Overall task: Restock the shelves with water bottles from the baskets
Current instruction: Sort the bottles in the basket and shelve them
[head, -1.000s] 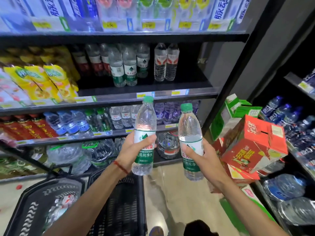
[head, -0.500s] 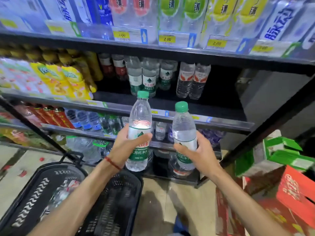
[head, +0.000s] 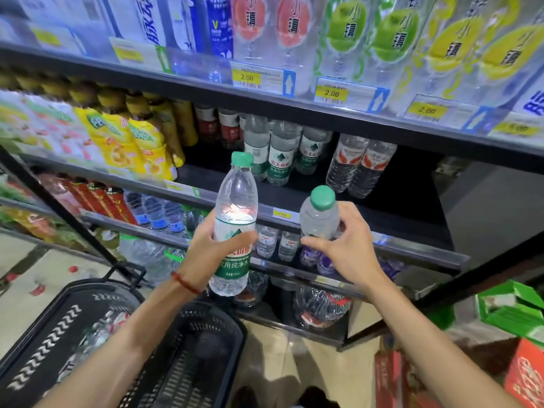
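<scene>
My left hand (head: pixel 213 250) grips a clear water bottle (head: pixel 235 207) with a green cap and green label, held upright in front of the shelves. A second green-capped water bottle (head: pixel 318 214) is held in my right hand (head: pixel 346 245), tilted with its cap toward me. Both bottles hang just before the middle shelf (head: pixel 323 198), where matching green-label bottles (head: pixel 278 154) stand at the back with dark free room in front of and right of them. Two black baskets (head: pixel 188 357) stand on the floor at lower left; the left basket (head: pixel 50 328) holds bottles.
Yellow drink bottles (head: pixel 138 142) fill the middle shelf's left; two red-label water bottles (head: pixel 360 166) stand right of the green ones. Price tags (head: pixel 331 92) line the top shelf edge. Lower shelves hold small and large water bottles. Green and red cartons (head: pixel 512 316) are stacked at right.
I have moved closer to the shelves and both bottles have risen toward the middle shelf. The right bottle has tipped so its cap points toward me.
</scene>
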Available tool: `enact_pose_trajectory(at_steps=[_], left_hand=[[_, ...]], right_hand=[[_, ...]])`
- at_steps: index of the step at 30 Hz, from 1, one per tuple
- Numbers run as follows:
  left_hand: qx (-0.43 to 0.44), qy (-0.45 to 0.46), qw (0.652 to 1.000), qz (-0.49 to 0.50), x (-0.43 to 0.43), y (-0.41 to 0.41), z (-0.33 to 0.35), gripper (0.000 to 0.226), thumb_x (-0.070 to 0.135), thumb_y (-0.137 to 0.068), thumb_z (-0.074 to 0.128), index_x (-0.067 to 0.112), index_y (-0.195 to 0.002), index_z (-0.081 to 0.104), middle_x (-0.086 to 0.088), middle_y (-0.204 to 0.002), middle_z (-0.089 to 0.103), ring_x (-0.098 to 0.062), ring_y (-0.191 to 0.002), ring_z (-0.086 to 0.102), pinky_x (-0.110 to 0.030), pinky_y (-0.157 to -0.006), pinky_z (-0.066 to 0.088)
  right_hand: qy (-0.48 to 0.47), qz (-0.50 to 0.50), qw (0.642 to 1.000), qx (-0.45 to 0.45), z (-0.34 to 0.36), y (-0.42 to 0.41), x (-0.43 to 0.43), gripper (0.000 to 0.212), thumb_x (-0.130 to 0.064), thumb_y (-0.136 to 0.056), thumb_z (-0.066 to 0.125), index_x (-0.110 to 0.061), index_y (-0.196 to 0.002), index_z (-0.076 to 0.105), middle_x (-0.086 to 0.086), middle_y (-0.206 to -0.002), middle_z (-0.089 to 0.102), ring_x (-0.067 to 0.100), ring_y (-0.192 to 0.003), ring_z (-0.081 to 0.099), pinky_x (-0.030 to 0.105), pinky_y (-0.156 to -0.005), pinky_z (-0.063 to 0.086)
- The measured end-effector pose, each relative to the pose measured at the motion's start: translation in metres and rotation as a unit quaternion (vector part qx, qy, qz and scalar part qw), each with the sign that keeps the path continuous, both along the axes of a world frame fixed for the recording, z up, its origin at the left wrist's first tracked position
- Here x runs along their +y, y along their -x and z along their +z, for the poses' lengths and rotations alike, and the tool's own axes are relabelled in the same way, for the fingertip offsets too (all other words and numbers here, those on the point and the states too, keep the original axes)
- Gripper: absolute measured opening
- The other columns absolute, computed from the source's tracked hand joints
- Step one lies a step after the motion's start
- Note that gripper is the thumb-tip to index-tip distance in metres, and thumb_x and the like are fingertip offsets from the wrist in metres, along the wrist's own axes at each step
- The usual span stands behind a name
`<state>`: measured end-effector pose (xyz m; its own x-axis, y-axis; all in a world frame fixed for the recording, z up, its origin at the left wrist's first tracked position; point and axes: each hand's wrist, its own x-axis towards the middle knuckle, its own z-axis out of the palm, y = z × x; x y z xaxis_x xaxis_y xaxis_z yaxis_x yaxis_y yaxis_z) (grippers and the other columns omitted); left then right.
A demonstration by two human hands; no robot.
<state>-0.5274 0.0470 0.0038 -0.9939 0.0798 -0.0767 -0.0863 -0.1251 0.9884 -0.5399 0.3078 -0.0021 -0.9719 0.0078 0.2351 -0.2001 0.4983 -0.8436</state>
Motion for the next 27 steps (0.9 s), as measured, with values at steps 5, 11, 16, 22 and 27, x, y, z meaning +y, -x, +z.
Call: enact_pose_trajectory(at_steps=[5, 11, 16, 22, 27], left_hand=[[0.009, -0.012, 1.0, -0.009, -0.013, 0.014, 0.001, 0.067, 0.036, -0.052, 0.087, 0.02, -0.113, 0.065, -0.002, -0.095, 0.079, -0.02, -0.084, 0.076, -0.027, -0.069, 0.059], [0.029, -0.004, 0.999, -0.027, -0.018, 0.034, -0.009, 0.069, 0.037, -0.053, 0.085, 0.021, -0.117, 0.064, -0.003, -0.101, 0.078, -0.021, -0.09, 0.075, -0.028, -0.072, 0.059], [0.038, 0.013, 0.999, -0.016, -0.021, 0.058, -0.025, 0.075, 0.041, -0.053, 0.086, 0.014, -0.119, 0.064, -0.01, -0.1, 0.076, -0.034, -0.093, 0.073, -0.044, -0.078, 0.06], [0.04, 0.01, 0.999, -0.023, -0.02, 0.08, -0.045, 0.067, 0.04, -0.056, 0.086, 0.019, -0.117, 0.065, -0.01, -0.099, 0.076, -0.028, -0.09, 0.074, -0.042, -0.077, 0.059], [0.033, 0.013, 0.999, -0.029, -0.017, 0.09, -0.056, 0.067, 0.04, -0.055, 0.085, 0.021, -0.116, 0.066, -0.01, -0.102, 0.077, -0.031, -0.095, 0.074, -0.046, -0.082, 0.061]], right_hand=[[0.026, -0.006, 0.996, 0.082, -0.007, 0.029, -0.016, 0.07, -0.012, -0.067, 0.098, -0.041, -0.121, 0.063, -0.018, -0.125, 0.062, 0.002, -0.119, 0.057, 0.017, -0.097, 0.046], [0.056, -0.046, 0.986, 0.148, -0.015, 0.072, -0.028, 0.074, -0.013, -0.07, 0.096, -0.05, -0.124, 0.06, -0.02, -0.128, 0.064, 0.013, -0.126, 0.059, 0.044, -0.107, 0.05], [0.047, -0.093, 0.99, 0.1, -0.031, 0.115, -0.033, 0.062, -0.004, -0.067, 0.095, -0.024, -0.12, 0.067, 0.002, -0.108, 0.06, 0.01, -0.1, 0.049, 0.004, -0.085, 0.042], [0.098, -0.139, 0.985, 0.019, -0.041, 0.156, -0.028, 0.027, -0.009, -0.078, 0.09, 0.006, -0.087, 0.07, 0.0, -0.075, 0.062, -0.002, -0.064, 0.05, 0.008, -0.058, 0.035], [0.135, -0.143, 0.98, 0.012, -0.055, 0.183, -0.025, 0.071, -0.01, -0.075, 0.092, -0.009, -0.137, 0.058, 0.005, -0.129, 0.069, 0.017, -0.119, 0.065, 0.028, -0.103, 0.052]])
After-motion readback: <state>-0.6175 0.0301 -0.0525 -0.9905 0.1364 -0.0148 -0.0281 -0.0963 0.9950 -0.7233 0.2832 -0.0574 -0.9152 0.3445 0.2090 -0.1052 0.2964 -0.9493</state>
